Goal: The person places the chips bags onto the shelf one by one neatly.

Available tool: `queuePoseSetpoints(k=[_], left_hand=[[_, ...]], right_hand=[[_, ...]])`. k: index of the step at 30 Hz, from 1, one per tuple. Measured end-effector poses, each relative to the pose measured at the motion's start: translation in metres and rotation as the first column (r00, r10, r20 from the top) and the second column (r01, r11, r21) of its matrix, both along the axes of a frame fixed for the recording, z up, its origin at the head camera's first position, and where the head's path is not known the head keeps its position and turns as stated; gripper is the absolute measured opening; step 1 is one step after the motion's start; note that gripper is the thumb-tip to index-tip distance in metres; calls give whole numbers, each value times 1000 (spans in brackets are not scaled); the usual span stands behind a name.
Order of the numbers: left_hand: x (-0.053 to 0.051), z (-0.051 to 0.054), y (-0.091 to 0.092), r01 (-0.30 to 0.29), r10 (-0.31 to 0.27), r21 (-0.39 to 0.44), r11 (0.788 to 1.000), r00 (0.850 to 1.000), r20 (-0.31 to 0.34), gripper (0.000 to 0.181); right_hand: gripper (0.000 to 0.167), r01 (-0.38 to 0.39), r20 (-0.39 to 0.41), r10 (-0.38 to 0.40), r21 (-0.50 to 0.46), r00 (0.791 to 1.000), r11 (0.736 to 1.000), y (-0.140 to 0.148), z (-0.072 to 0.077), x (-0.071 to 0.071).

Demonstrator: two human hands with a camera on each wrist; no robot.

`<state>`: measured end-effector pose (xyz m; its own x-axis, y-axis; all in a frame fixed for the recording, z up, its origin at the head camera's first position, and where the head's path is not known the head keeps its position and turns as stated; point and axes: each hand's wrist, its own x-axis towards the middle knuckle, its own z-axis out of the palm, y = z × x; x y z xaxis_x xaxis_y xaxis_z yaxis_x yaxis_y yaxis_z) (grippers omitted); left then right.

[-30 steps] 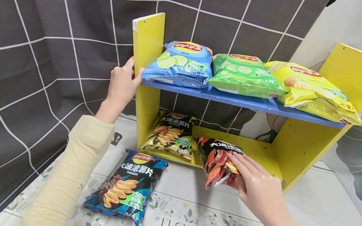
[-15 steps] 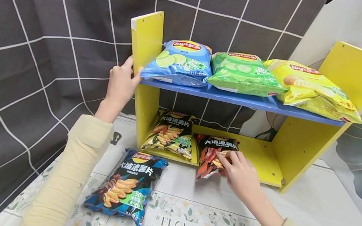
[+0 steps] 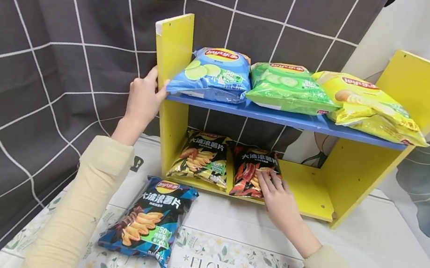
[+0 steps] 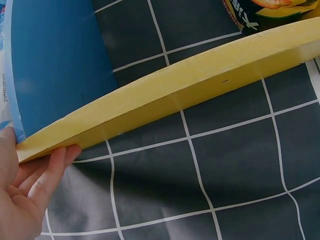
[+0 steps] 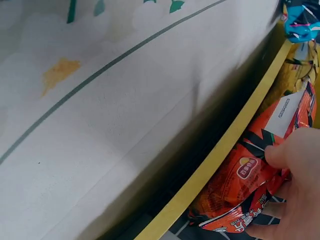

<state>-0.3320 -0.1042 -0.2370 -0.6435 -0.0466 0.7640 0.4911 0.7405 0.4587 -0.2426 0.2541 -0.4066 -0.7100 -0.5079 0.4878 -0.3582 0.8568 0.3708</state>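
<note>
In the head view my left hand (image 3: 145, 98) grips the left upright of a yellow-and-blue shelf (image 3: 252, 113). The left wrist view shows its fingers (image 4: 44, 182) against the yellow panel's outer face. My right hand (image 3: 278, 201) holds a red-and-black chip bag (image 3: 249, 170) at its lower right part, inside the lower compartment. The right wrist view shows the thumb (image 5: 277, 156) on the bag's red surface, with the other fingers partly hidden. Left of it, a black-and-yellow chip bag (image 3: 203, 158) leans back on the same board.
A blue-and-black chip bag (image 3: 149, 220) lies on the floral tablecloth (image 3: 229, 255) before the shelf. Blue (image 3: 216, 75), green (image 3: 291, 89) and yellow (image 3: 369, 107) chip bags sit on the upper board. Behind hangs a dark gridded curtain (image 3: 82, 59).
My right hand has pushed the red chip bag back and left into the lower compartment, where its bottom now sits on the board. My left hand has stayed on the upright.
</note>
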Motion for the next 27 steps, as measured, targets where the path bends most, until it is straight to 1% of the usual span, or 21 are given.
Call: queuePoseSetpoints(k=[5,9,12,15,19,27], left_hand=[[0,1,0,-1,1,7,1000,1000,-2,35],[-1,1,-1,-3,3,2,1000,1000,10,36],[-1,0,-1,-2,2,-4,1000,1000,11,36],[-1,-1,0,-1,1,-5,1000,1000,5,36],[0,-1,0,-3,3,-7,1000,1000,-3,35],[-1,-1,0,0,0,-6,1000,1000,3,36]], right_hand=[[66,9,82,-6,-36,997,999,0,-3,-7],[70,-1,79,5,-47,997,999,0,-5,-9],[66,-6,65,7,-21,998,1000,0,-6,-10],[60,1,83,-1,1,997,1000,-1,-7,-11],[55,11,113,-10,-3,994,1000,-2,-6,-11],[50,14,127,-12,-11,992,1000,-2,-4,-11]])
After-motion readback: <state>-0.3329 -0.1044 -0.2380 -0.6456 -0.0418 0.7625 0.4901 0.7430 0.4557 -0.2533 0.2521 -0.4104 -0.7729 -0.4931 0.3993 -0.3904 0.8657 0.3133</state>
